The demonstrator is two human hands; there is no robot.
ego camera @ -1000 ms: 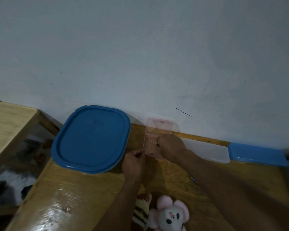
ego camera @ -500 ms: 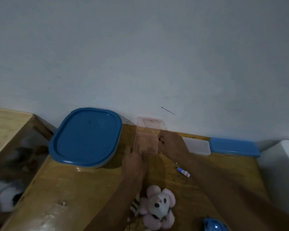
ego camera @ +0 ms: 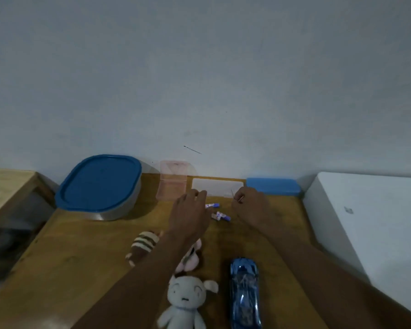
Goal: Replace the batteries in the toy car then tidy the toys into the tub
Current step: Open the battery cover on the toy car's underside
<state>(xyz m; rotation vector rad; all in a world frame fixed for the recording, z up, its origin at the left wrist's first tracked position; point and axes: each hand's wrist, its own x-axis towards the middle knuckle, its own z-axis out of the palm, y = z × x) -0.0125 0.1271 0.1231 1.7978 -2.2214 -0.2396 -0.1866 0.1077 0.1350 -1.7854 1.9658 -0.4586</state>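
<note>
Glossy blue toy car [ego camera: 244, 295] lies near the wooden table's [ego camera: 81, 257] front edge, while the left hand [ego camera: 190, 214] rests relaxed beside two small blue-and-white batteries [ego camera: 212, 205] and the right hand [ego camera: 252, 210] pinches a thin stick-like tool [ego camera: 241, 199].

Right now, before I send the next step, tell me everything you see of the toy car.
The toy car is glossy metallic blue, apparently plastic, roof up on the wooden table, nose toward the wall, tail at the frame's lower edge. It lies right of the white plush, apart from it. Nothing else touches it. Its underside is hidden.
</note>
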